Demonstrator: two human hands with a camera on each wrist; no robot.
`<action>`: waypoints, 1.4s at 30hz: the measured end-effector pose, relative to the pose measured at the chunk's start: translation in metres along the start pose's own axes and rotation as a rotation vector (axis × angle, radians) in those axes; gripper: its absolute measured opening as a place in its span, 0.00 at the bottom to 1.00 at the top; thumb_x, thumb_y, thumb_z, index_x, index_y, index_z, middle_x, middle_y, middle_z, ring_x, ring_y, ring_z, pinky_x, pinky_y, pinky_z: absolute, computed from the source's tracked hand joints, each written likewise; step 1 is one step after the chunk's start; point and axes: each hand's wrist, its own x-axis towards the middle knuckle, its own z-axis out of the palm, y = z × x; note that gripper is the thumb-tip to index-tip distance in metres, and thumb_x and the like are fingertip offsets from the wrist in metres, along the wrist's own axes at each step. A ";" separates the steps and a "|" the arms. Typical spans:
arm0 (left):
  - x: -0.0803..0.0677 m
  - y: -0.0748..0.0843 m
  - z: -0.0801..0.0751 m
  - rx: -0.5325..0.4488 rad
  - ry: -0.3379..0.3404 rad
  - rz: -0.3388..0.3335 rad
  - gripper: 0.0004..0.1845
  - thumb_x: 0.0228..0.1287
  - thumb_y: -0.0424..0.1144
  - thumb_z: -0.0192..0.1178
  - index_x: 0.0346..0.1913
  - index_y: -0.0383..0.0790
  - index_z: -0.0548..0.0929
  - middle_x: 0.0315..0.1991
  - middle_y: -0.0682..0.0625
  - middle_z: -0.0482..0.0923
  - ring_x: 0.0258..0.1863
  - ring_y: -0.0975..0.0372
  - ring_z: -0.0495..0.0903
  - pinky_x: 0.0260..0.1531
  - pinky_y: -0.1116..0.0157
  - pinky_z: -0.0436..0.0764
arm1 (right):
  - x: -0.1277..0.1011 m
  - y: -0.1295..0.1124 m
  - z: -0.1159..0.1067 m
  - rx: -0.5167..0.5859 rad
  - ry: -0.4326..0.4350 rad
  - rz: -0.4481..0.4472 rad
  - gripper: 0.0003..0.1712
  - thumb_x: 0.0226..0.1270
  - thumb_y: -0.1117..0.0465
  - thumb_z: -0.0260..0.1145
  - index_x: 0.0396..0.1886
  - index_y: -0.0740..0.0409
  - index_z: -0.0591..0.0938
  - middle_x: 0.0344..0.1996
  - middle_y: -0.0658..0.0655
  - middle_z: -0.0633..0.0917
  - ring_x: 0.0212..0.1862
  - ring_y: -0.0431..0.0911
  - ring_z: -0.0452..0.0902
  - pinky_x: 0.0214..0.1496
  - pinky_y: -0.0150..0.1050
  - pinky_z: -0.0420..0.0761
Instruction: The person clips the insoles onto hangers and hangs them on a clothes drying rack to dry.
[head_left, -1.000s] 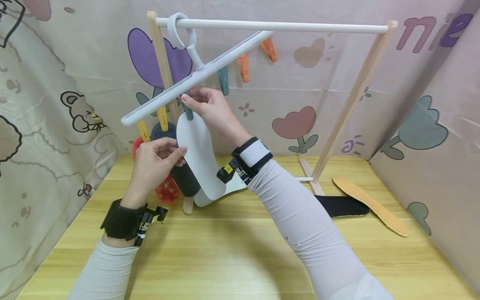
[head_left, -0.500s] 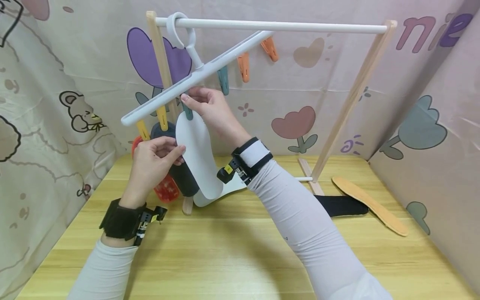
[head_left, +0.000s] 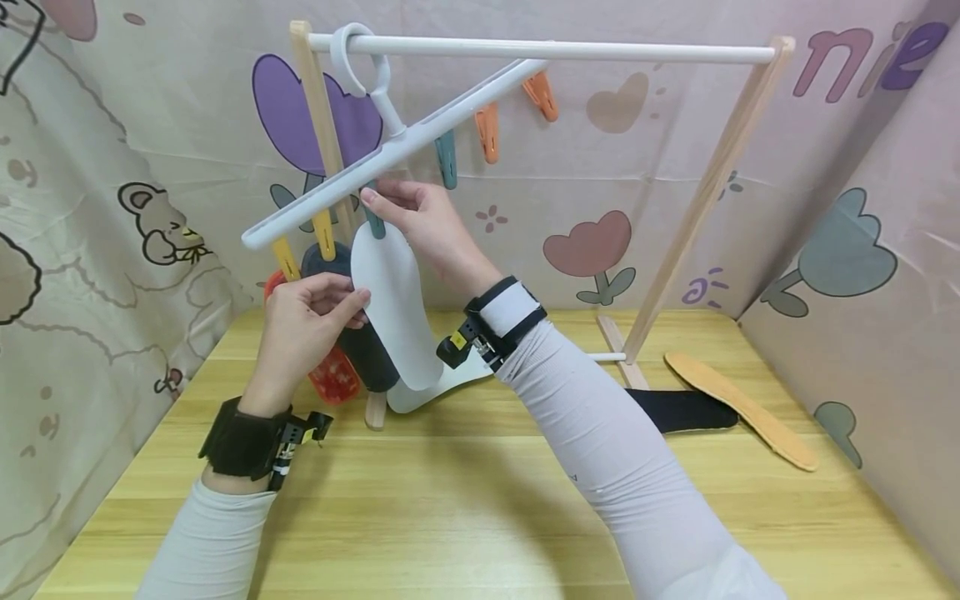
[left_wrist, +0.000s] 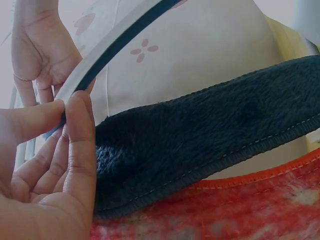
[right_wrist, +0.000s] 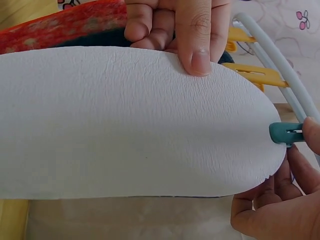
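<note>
1. I am looking down at a white insole (head_left: 393,308) hanging from a teal clip (head_left: 374,223) on a white clip hanger (head_left: 397,150), which is tilting steeply from a white rail (head_left: 555,52) of a small wooden drying rack (head_left: 705,196).

2. My left hand (head_left: 303,333) is pinching the insole's left edge, thumb on the white face and fingers curled behind it.

3. My right hand (head_left: 420,217) is pinching the teal clip at the insole's top end; the right wrist view shows the clip (right_wrist: 285,134) sitting right at the rim.

4. Judging by its look, the insole is going to handle as light, thin and flexible: its lower end is bowing forward near the surface (head_left: 465,500). The white face is looking finely textured, so probably not slippery.

5. I judge the edge the best place to hold, near the middle to steady it, with the clip biting the tip.

6. Just behind it, a black fleecy insole (left_wrist: 210,145) and a red insole (head_left: 333,379) are hanging from yellow clips (head_left: 325,237).

7. On the surface to the right, a tan insole (head_left: 738,408) and another black insole (head_left: 686,411) are lying flat.
</note>
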 end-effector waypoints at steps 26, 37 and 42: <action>0.000 -0.006 -0.006 0.067 0.023 -0.007 0.16 0.75 0.44 0.70 0.51 0.33 0.89 0.42 0.35 0.92 0.30 0.77 0.87 0.38 0.79 0.85 | -0.005 0.008 -0.005 -0.025 -0.032 0.040 0.24 0.82 0.53 0.66 0.70 0.59 0.82 0.64 0.57 0.88 0.63 0.45 0.83 0.70 0.45 0.81; 0.000 -0.004 -0.010 0.054 0.012 -0.015 0.15 0.73 0.43 0.72 0.50 0.33 0.89 0.40 0.36 0.91 0.29 0.75 0.88 0.37 0.78 0.86 | -0.007 0.016 -0.011 -0.056 -0.053 -0.004 0.22 0.82 0.55 0.66 0.69 0.58 0.84 0.64 0.56 0.88 0.67 0.45 0.82 0.74 0.47 0.80; 0.000 -0.005 -0.012 0.055 0.010 -0.020 0.15 0.71 0.44 0.73 0.47 0.33 0.89 0.38 0.38 0.92 0.28 0.73 0.89 0.36 0.77 0.86 | -0.008 0.020 -0.017 -0.091 -0.065 -0.025 0.21 0.83 0.56 0.64 0.68 0.59 0.85 0.65 0.56 0.88 0.69 0.45 0.81 0.75 0.45 0.78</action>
